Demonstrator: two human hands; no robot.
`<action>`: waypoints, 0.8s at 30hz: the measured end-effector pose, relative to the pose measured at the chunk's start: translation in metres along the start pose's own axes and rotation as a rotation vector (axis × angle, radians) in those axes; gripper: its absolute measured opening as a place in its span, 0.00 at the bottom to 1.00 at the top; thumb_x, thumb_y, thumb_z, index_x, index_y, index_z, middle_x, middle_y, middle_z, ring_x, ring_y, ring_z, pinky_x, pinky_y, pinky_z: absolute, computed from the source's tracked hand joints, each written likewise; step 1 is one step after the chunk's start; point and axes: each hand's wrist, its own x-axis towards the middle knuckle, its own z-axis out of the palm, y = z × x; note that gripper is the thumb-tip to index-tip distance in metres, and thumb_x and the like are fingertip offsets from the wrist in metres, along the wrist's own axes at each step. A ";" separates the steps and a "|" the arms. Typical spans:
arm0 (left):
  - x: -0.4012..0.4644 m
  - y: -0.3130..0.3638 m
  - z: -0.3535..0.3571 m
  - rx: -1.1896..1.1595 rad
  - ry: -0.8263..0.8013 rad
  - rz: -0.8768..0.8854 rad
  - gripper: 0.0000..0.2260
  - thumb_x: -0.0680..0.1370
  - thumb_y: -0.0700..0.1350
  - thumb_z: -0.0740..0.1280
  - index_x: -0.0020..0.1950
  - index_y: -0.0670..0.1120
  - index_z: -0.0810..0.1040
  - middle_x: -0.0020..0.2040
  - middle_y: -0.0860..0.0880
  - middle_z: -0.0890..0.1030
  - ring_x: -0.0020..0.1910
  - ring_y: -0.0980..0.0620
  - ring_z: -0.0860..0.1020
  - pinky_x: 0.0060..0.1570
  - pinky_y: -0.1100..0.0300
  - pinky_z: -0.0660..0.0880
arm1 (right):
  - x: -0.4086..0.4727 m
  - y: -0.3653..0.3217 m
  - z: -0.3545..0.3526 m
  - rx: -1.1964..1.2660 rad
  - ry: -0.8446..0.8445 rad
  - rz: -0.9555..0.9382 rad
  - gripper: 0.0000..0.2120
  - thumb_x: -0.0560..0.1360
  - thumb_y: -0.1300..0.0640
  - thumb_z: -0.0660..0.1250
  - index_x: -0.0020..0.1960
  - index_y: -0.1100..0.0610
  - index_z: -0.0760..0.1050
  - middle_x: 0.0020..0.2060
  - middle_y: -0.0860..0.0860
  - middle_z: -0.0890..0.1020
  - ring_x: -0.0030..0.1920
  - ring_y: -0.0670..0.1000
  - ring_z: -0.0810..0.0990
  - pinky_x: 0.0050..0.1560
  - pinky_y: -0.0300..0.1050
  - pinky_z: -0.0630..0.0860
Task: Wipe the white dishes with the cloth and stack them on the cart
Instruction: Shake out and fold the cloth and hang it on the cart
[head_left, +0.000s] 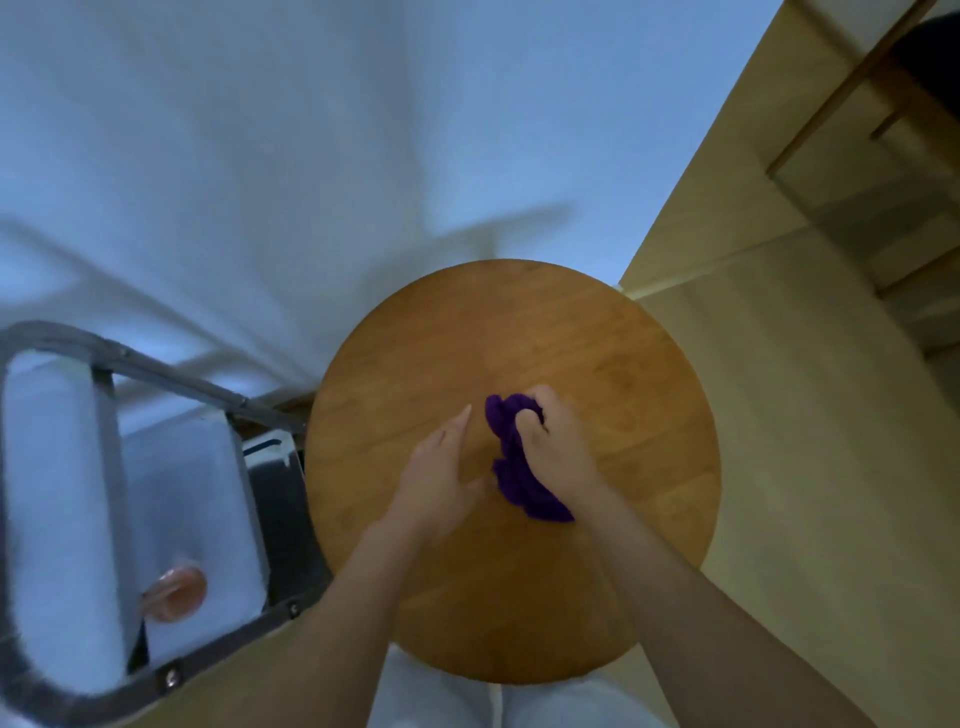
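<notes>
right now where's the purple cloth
In the head view, the crumpled purple cloth is gripped by the right hand over the round wooden table, beside the left hand.

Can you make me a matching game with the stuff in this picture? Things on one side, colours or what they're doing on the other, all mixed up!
Things:
1. cloth
2. round table
3. left hand
4. cart

Matches:
A. grey metal frame
B. purple, bunched up
C. fingers straight, holding nothing
D. brown wood

Pairs: 1-B, 2-D, 3-C, 4-A. The right hand grips the cloth.
</notes>
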 end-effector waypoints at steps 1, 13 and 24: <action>-0.005 0.004 -0.010 -0.061 0.027 0.013 0.41 0.73 0.51 0.72 0.79 0.54 0.50 0.77 0.52 0.59 0.76 0.50 0.57 0.72 0.51 0.61 | -0.003 -0.014 -0.005 0.001 -0.078 -0.048 0.07 0.74 0.61 0.55 0.38 0.55 0.67 0.32 0.49 0.72 0.33 0.49 0.70 0.35 0.49 0.69; -0.129 0.044 -0.139 -1.015 0.467 0.135 0.08 0.81 0.44 0.61 0.49 0.49 0.81 0.40 0.51 0.84 0.40 0.56 0.82 0.42 0.64 0.79 | -0.076 -0.172 -0.032 -0.020 -0.475 -0.387 0.15 0.68 0.40 0.70 0.50 0.45 0.74 0.41 0.41 0.81 0.40 0.40 0.80 0.38 0.32 0.75; -0.168 0.043 -0.186 -0.863 0.611 0.346 0.10 0.75 0.46 0.67 0.57 0.52 0.74 0.52 0.53 0.80 0.52 0.56 0.79 0.45 0.70 0.75 | -0.102 -0.258 0.000 -0.037 -0.454 -0.522 0.17 0.79 0.50 0.59 0.46 0.64 0.76 0.38 0.60 0.79 0.36 0.51 0.75 0.39 0.46 0.72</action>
